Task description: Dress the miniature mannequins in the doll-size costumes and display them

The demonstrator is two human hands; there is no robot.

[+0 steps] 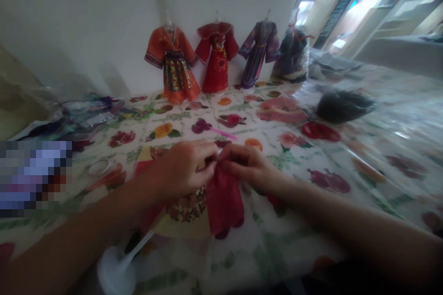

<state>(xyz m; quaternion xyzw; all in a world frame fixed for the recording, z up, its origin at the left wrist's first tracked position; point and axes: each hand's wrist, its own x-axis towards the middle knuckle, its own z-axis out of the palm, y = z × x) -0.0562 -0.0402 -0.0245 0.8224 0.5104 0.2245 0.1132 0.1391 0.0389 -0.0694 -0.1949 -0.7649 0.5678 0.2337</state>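
Observation:
A small doll dress (226, 200) lies in front of me, with a red sleeve and a yellow, dark-patterned skirt. My left hand (194, 161) is closed, pinching the top of the dress. Opposite it, my right hand (247, 163) pinches the same spot, its fingertips nearly touching the left ones. What sits exactly between the fingertips is too blurred to make out. A white doll stand (117, 272) with a round base lies tilted at the lower left, its rod running toward the dress under my left forearm.
Against the wall stand an orange doll dress (176, 64), a red one (218, 60) and a purple one (259, 53), beside a bagged dark garment (294, 55). A pink stick (223, 133), red-handled scissors (321, 131) and a dark bundle (346, 106) lie on the fruit-print tablecloth (297, 161).

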